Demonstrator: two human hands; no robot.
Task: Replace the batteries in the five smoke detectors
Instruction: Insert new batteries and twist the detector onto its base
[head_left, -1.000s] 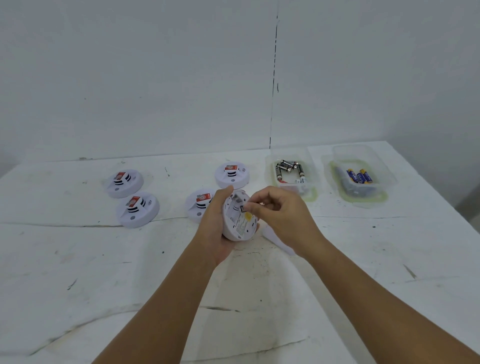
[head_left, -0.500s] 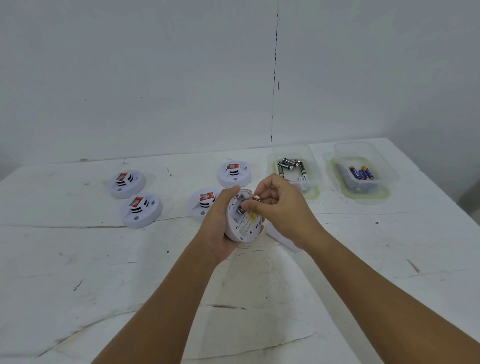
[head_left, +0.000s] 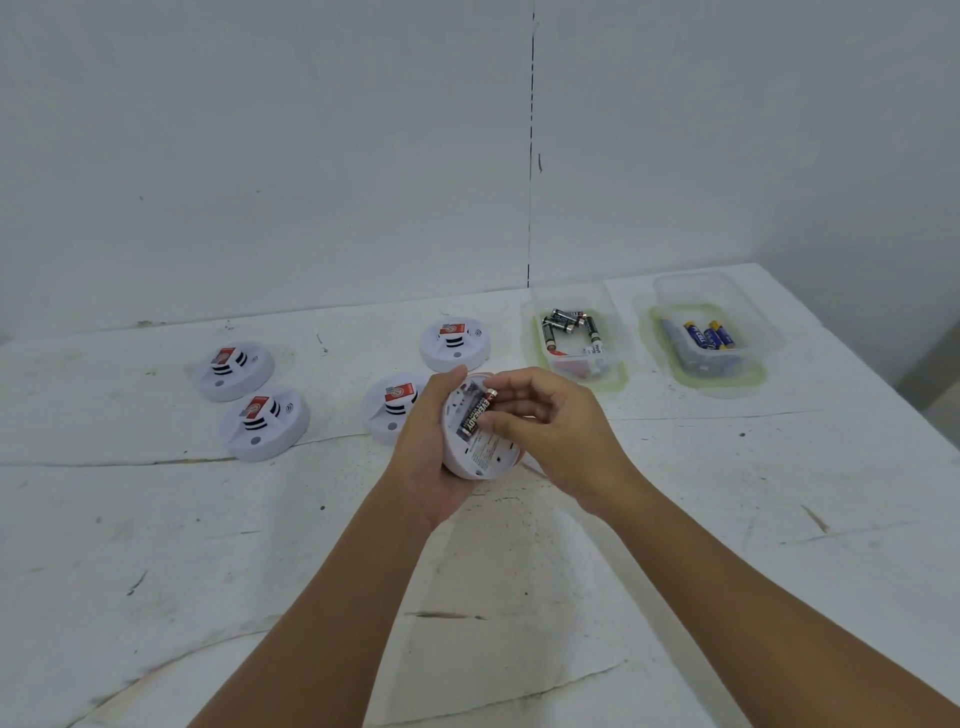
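The left hand (head_left: 426, 457) is curled around a white round smoke detector (head_left: 480, 447), with the thumb on its upper edge and the fingers behind it, and it holds the detector tilted above the worktop (head_left: 156, 545) so that the back side faces the camera. The right hand (head_left: 550, 431) is just beside it, with bent fingers, and it pinches a black battery (head_left: 477, 415) between the thumb and the fingertips. The battery has red and white print and a metal end at its upper tip, and it lies slanted over the open battery slot at the back of the detector; I cannot tell if it is already out of the slot or sits partly inside. The two hands are close together, almost touching over the detector. Below the battery the back of the detector shows a label with small print. Four other smoke detectors lie face up on the worktop: two at the far left (head_left: 236, 370) (head_left: 265, 422), one just behind the left hand (head_left: 395, 410) and one further back (head_left: 454, 344). Each one has a red sticker and dark vent slits. At the right stand two clear plastic boxes, well apart from the hands: the nearer box (head_left: 613, 332) contains black batteries, the farther box (head_left: 748, 322) contains blue batteries.
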